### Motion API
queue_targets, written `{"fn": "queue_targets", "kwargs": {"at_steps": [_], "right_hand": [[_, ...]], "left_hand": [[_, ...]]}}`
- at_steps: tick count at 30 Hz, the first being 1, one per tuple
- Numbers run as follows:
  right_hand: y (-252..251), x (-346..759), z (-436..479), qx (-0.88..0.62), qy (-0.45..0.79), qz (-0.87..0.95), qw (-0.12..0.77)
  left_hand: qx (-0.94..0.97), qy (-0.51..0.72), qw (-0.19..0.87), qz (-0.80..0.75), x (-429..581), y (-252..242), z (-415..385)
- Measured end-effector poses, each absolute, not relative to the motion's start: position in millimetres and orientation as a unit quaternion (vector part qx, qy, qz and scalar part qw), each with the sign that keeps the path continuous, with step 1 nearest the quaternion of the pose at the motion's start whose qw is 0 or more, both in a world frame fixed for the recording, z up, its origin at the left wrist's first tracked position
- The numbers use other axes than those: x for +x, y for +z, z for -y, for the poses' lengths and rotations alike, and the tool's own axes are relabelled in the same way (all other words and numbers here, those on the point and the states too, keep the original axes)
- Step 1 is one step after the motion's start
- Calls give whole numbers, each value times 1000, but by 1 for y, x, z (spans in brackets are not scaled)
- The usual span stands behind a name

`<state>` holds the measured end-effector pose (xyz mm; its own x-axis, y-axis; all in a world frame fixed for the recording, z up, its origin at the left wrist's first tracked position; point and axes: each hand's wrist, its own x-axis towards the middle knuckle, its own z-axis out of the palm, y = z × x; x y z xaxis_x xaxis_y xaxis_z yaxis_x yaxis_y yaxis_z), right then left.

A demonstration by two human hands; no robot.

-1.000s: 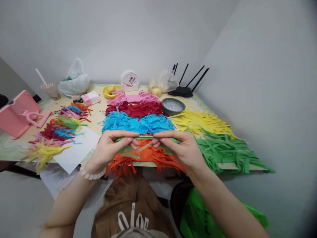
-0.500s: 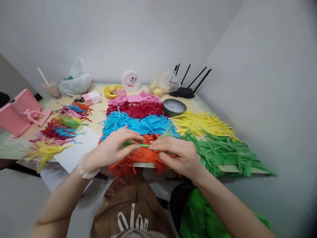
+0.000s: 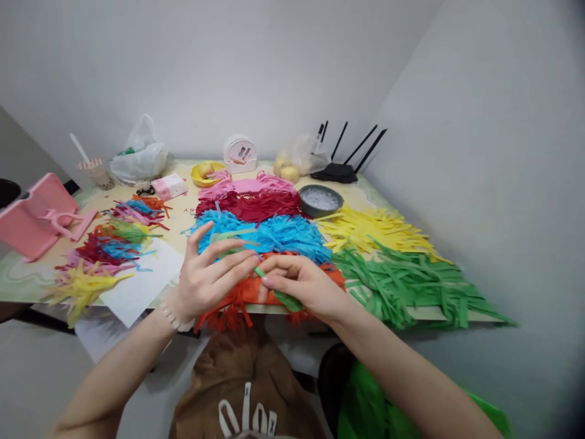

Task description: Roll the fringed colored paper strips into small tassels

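My two hands meet over the orange fringed paper [image 3: 249, 291] at the table's front edge. A folded green paper strip [image 3: 278, 294] is pinched in my right hand [image 3: 299, 286], its fingers closed round it. My left hand [image 3: 208, 277] has its fingers stretched out and apart, the fingertips touching the strip's left end. A pale green strip end [image 3: 231, 238] shows just above my left fingers. Blue fringed paper [image 3: 274, 235] lies right behind both hands.
Rows of dark red [image 3: 251, 204] and pink [image 3: 249, 183] fringe lie further back. Yellow [image 3: 370, 225] and green [image 3: 402, 280] strips cover the right side. A grey bowl [image 3: 320, 200], a router [image 3: 338, 171], a yellow dish [image 3: 205, 174], mixed scraps [image 3: 105, 244] and a pink stand [image 3: 34, 213] are around.
The long green strip held stretched between both hands has been gathered short. My left hand has spread its fingers; my right hand has moved left and closed round the strip.
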<state>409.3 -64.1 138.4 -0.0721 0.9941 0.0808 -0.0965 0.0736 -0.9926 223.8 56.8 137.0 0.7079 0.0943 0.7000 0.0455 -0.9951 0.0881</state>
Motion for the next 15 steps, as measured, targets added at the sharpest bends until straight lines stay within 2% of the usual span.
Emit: {"fn": "queue_targets", "kwargs": {"at_steps": [4,8,12,15], "right_hand": [[134,394,59,-419,484,486,595],[141,393,47,-406,430,527,611],[145,395,29,-428,361,550,619],[141,391,16,-462,282,568,620]], "left_hand": [[874,469,71,-105,235,127,-46],[795,520,237,-204,249,123,-36],[717,480,433,-261,257,129,-38],[683,469,487,-277,264,127,-46]]}}
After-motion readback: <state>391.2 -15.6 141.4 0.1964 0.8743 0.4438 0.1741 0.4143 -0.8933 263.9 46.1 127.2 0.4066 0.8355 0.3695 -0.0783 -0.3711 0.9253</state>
